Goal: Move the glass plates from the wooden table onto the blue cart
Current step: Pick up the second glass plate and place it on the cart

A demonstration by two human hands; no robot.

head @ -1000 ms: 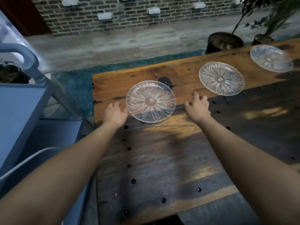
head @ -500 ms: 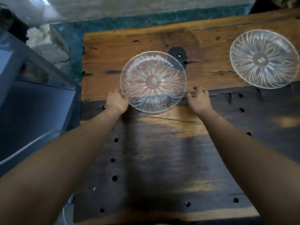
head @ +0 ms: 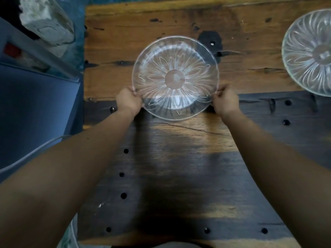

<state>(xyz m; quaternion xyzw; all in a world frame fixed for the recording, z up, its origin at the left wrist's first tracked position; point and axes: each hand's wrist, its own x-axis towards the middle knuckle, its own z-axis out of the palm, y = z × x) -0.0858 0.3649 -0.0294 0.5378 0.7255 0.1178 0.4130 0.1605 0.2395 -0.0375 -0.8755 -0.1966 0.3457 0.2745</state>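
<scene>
My left hand (head: 128, 99) has its fingers curled onto the left edge of the near glass plate (head: 175, 77), and my right hand (head: 223, 101) is pinching the opposite edge, so the plate sits square between the two, a bit ahead of my knuckles. Both grips are right on the rim, at the lower left and lower right, thumbs looking like they're on top. I honestly can't tell whether the plate is lifted off the wooden table (head: 179, 158) or only about to be; it's clear glass and the grain shows straight through.

The thing that matters for the next bit: the blue cart (head: 35, 111) is off to my left, just beside the table's left edge, and its shelf looks lower than the tabletop. So the plate has to travel sideways to the left, with my left hand leading and my right arm doing the long reach across. Being round, it has no long axis to worry about, just keeping it level.

The second glass plate (head: 308, 52) is well apart to the right, partly cut off by the frame, so it's a job for the right hand's side later.

My worry is the thin rim slipping.
</scene>
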